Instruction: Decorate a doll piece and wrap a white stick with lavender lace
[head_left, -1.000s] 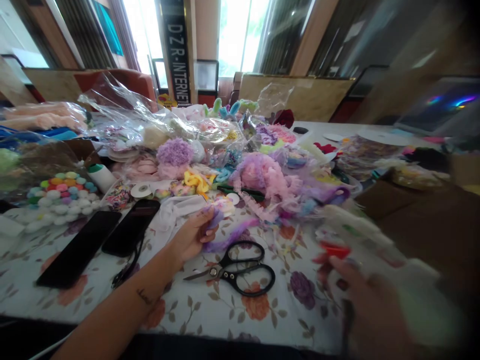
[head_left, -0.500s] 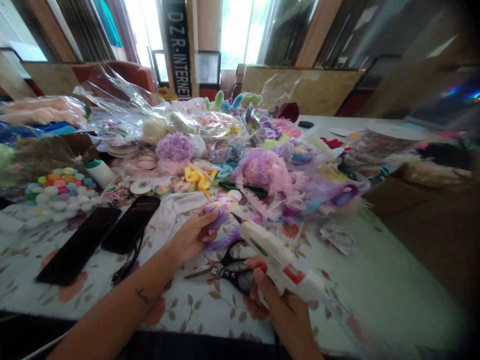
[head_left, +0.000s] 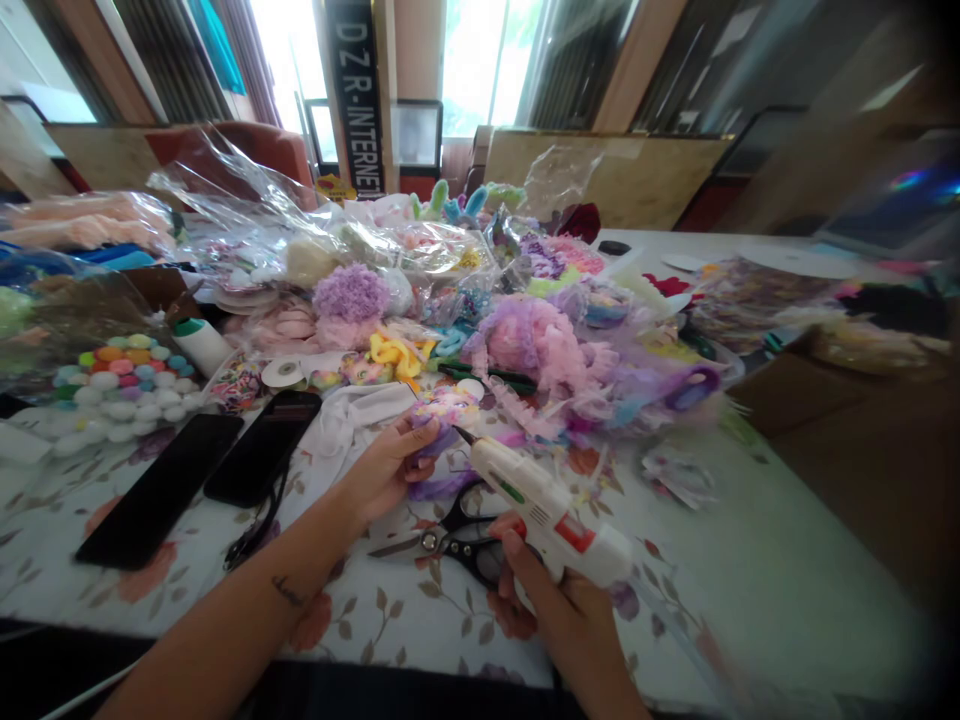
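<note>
My left hand (head_left: pixel 394 460) pinches a purple ribbon (head_left: pixel 442 485) that trails down to the cloth; a multicoloured frilly piece (head_left: pixel 446 403) shows just above the fingers. In my right hand (head_left: pixel 559 605) is a white hot glue gun (head_left: pixel 547 505) with red and green parts, its handle wrapped by the fingers. The gun's dark nozzle points up and left, close to the purple ribbon; whether it touches cannot be made out. Under the gun lie black-handled scissors (head_left: pixel 454 540), blades spread toward the left.
Two black phones (head_left: pixel 161 490) lie at left, near white fabric (head_left: pixel 341 425) and a bag of coloured pompoms (head_left: pixel 120 385). Behind the hands rises a heap of yarn, ribbons and plastic bags (head_left: pixel 442 250). A brown cardboard box (head_left: pixel 847 430) stands at right on the floral tablecloth (head_left: pixel 360 610).
My right hand has brought the glue gun slightly left and up, so its nozzle is closer to the purple ribbon. My left hand has hardly moved.
</note>
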